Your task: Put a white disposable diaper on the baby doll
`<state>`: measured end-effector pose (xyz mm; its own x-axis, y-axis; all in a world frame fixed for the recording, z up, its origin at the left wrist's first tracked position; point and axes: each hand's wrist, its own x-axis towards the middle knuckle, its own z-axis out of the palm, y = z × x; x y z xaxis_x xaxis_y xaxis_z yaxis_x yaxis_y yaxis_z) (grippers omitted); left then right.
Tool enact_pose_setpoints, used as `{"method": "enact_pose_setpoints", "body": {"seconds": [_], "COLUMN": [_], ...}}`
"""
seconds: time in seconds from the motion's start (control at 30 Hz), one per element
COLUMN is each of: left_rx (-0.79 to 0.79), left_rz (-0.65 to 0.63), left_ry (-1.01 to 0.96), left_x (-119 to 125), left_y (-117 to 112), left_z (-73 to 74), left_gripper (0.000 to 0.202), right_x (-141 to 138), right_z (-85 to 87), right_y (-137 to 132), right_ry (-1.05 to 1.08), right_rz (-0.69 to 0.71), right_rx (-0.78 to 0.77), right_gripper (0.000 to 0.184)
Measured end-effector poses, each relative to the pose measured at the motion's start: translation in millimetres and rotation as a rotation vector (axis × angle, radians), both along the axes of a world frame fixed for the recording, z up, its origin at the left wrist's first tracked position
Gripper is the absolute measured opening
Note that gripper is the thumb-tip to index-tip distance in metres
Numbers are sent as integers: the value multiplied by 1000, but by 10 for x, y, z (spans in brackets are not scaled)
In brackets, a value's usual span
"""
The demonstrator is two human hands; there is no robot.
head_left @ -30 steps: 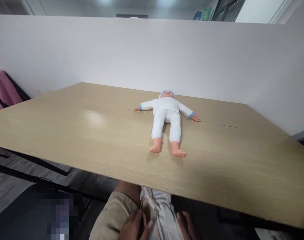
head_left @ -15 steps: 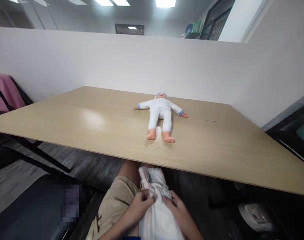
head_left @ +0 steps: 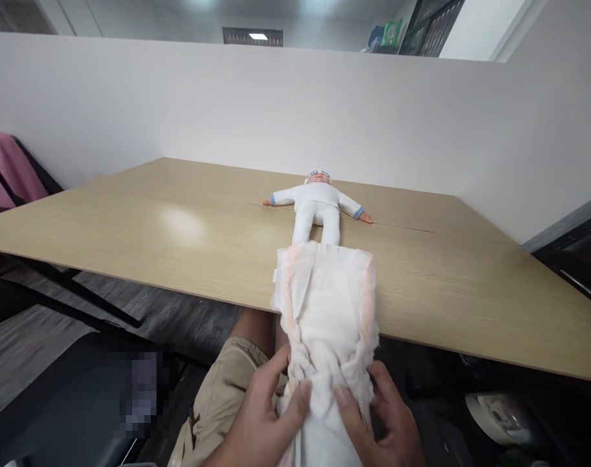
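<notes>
A baby doll (head_left: 318, 206) in white clothes with blue cuffs lies on its back on the wooden table (head_left: 188, 240), head toward the far wall. Both my hands hold a white diaper (head_left: 324, 298) upright in front of me, below the table's near edge. Its upper part stands spread open and hides the doll's lower legs and feet. My left hand (head_left: 263, 418) grips the diaper's bunched lower part from the left. On the other side my right hand (head_left: 385, 418) pinches the same bunched part.
A white partition wall (head_left: 227, 110) closes off the table's far and right sides. Something pink (head_left: 6, 172) sits at the far left. My knee in beige shorts (head_left: 217, 402) shows under the table. A dark chair (head_left: 71, 395) stands at lower left, dark equipment (head_left: 529, 415) at lower right.
My hands have lifted the diaper from my lap up above the table's edge, and its top has unfolded wide. It now covers the doll's feet from view. The doll has not moved.
</notes>
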<state>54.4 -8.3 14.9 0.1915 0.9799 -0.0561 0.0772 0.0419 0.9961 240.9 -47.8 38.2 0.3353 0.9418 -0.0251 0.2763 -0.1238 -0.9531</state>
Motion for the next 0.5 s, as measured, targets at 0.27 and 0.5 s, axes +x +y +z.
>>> {"method": "enact_pose_setpoints", "body": {"seconds": [0.27,0.5], "left_rx": [-134,-149], "left_rz": [-130,-147], "left_ry": [-238,-100], "left_x": [111,83], "left_y": [491,435], "left_z": [-311,-469], "left_gripper": [43,42], "right_x": [163,226], "right_z": [-372,-421], "right_y": [475,559], "right_ry": [-87,-634], "right_rz": [120,-124], "right_rx": [-94,366], "right_gripper": [63,47]}}
